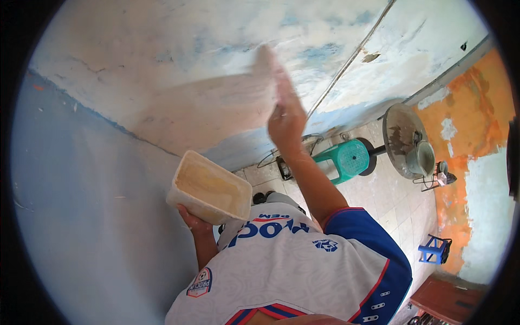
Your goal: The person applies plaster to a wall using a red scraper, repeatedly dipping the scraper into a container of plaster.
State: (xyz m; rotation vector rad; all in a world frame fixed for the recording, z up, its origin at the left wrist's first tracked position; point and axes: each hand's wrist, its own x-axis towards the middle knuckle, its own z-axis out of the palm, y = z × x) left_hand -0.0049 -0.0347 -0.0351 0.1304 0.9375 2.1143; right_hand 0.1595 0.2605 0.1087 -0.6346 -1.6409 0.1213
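My left hand [196, 219] grips a white rectangular plastic tub [214, 214] from below and the side, close to my shirt front. Inside the tub, pale cream filler paste [214, 187] coats the bottom and walls. My right hand [287, 124] is raised, closed around a flat tool like a putty knife [279, 76], smeared by motion. Its tip is at or close to the patchy white-and-blue wall [216, 38]; contact cannot be told. The handle is mostly hidden in my fingers.
A blue wall [81, 179] meets the patchy wall at a corner on my left. A cable [352, 57] runs down the patchy wall. To the right stand a green plastic stool [349, 161], a round table [398, 141] bearing a bucket [421, 158], and a small blue stool [431, 250].
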